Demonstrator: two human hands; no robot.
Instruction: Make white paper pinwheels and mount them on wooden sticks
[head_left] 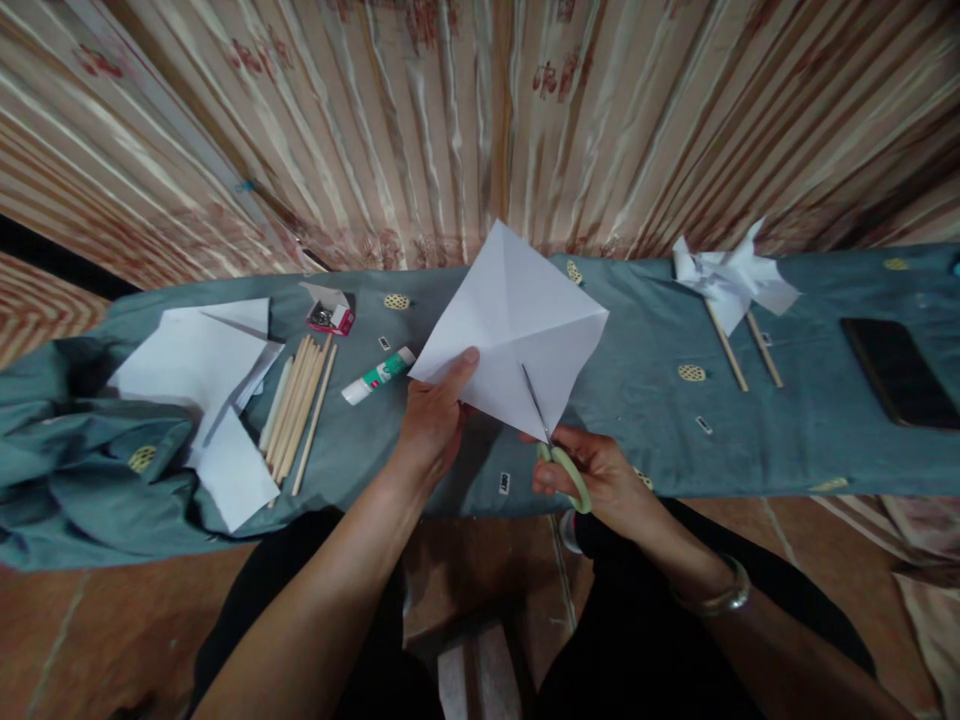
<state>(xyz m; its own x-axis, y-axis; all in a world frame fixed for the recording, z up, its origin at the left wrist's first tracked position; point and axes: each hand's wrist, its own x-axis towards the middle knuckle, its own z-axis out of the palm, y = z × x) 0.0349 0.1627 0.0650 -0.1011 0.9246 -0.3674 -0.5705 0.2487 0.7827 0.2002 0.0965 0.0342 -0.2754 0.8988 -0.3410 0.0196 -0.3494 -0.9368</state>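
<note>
A white square sheet of paper (510, 300) with crossing diagonal creases is held up above the cloth, one corner pointing away from me. My left hand (439, 415) pinches its left lower edge, thumb on top and fingers underneath. In my right hand (592, 470) are scissors (559, 472) with pale green handles. One blade lies over the paper at the near corner, aimed towards the middle; the other blade is hidden beneath the sheet. Just left of the paper lies a glue stick (379, 375) with a green label.
Left on the cloth (637, 430) are white paper pieces (195, 360), several wooden sticks (300, 410) and an open small red box (330, 312) of metal bits. Paper pinwheels (731, 280) on sticks and a dark phone (900, 370) lie right. A curtain (465, 120) hangs behind.
</note>
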